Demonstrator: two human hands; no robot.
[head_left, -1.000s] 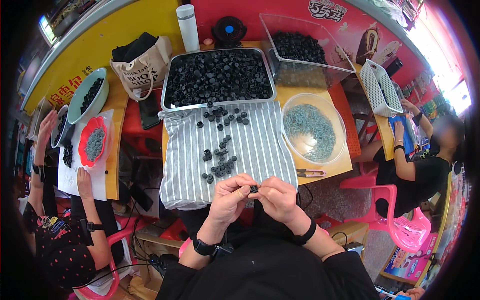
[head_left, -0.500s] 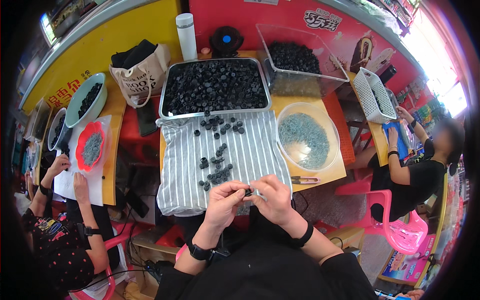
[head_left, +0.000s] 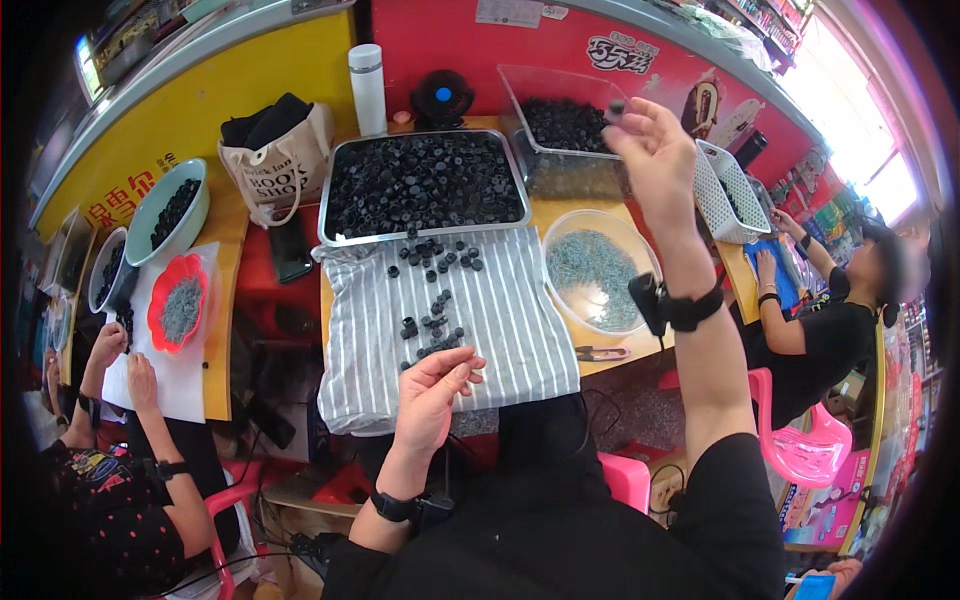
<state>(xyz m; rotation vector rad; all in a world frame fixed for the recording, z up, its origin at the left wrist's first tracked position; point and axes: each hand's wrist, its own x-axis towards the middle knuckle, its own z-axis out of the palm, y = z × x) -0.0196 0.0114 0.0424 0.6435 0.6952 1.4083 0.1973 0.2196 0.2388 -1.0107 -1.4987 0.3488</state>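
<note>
My right hand (head_left: 655,150) is raised over the clear plastic bin (head_left: 575,150) of small black round parts at the back right. A small black part (head_left: 616,106) shows just beyond its fingertips; the thumb and forefinger stand apart, no longer pinching it. My left hand (head_left: 432,400) hovers over the near edge of a grey-and-white striped cloth (head_left: 520,330), thumb and fingers drawn together; whatever they hold, if anything, is too small to make out. Loose black parts (head_left: 437,325) are scattered on the cloth. Behind them stands a metal tray (head_left: 425,240) heaped with more.
A round clear tub (head_left: 640,262) of thin metal screws or pins sits right of the cloth, with small snips (head_left: 603,353) in front. A cloth bag (head_left: 277,165), white bottle (head_left: 367,90) and black fan (head_left: 442,98) stand behind. Co-workers sit left and right.
My hands have parted. The right one has swung up and away to the bin with the black part, while the left has stayed low over the cloth, slightly lower left.
</note>
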